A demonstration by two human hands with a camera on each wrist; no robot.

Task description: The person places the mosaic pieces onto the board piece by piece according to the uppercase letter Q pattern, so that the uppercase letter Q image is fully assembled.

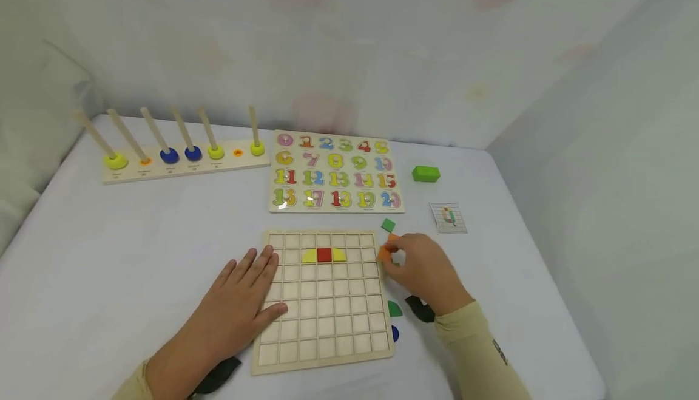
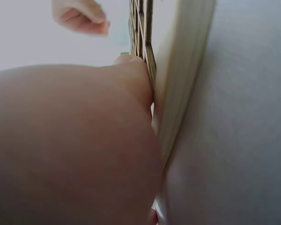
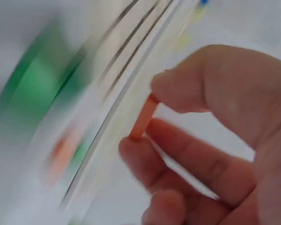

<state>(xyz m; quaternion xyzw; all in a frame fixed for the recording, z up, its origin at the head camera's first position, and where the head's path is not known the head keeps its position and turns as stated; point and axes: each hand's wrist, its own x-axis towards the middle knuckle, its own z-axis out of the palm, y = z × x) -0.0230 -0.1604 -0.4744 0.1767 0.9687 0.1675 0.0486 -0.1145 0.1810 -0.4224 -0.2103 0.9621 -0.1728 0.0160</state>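
Now, right hand: pinches a small flat orange wooden tile between thumb and forefinger, the other fingers curled below.
Tile in the grip: it sits at the fingertips, on the side of the hand toward the square wooden grid board, held just off the board's right edge near the top rows.
Tile's lie: in the right wrist view the orange tile shows edge-on as a thin strip, its long axis running from the thumb above down to the forefinger below, slightly tilted; which face points to the board I cannot tell.
Left hand: flat, fingers straight and spread, pressing on the left side of the grid board, palm half on the white table.
Left wrist view: the heel of the hand lies against the board's pale edge; the right hand shows small beyond it.
On the board, beyond the pinch: a red square tile between two yellow quarter-round tiles.
Beside the right hand: a second orange piece and a green square tile just past the fingertips; a green curved tile and a blue piece nearer the wrist.
Well apart: a number puzzle board, a green block, a small pattern card, a peg rack with rings.
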